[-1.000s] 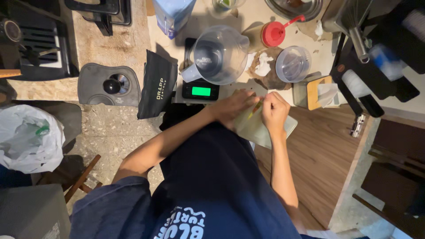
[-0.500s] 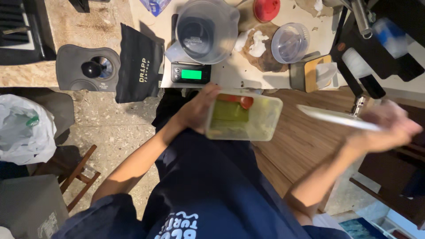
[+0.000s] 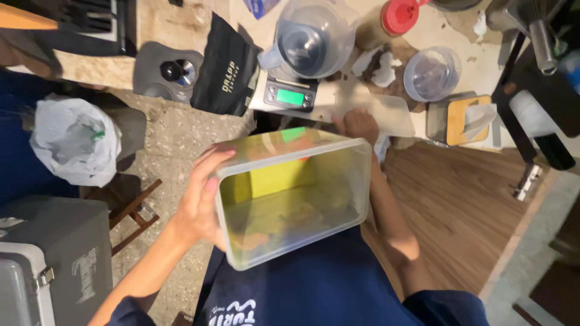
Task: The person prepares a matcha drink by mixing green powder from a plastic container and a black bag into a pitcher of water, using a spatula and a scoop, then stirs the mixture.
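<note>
My left hand point(image 3: 202, 199) grips the left wall of a translucent rectangular plastic container point(image 3: 296, 199), which is raised close to the camera and tilted, its open top facing me. Yellow and orange shapes show through its walls; what they are is unclear. My right hand point(image 3: 356, 124) reaches past the container to the counter edge, its fingers on the near edge of the clear lid point(image 3: 383, 111), which lies flat on the counter. The container hides my right wrist.
On the counter stand a digital scale with a green display point(image 3: 290, 95) carrying a clear jug point(image 3: 311, 36), a black pouch point(image 3: 229, 72), a red-lidded jar point(image 3: 399, 18), a clear cup point(image 3: 432, 72) and a wood-topped box point(image 3: 465, 118). A white bag point(image 3: 75, 139) and a grey case point(image 3: 48, 259) sit at the left.
The lid came off the container and my right hand swung it out right, then brought it onto the counter. My left hand lifted the container toward the camera.
</note>
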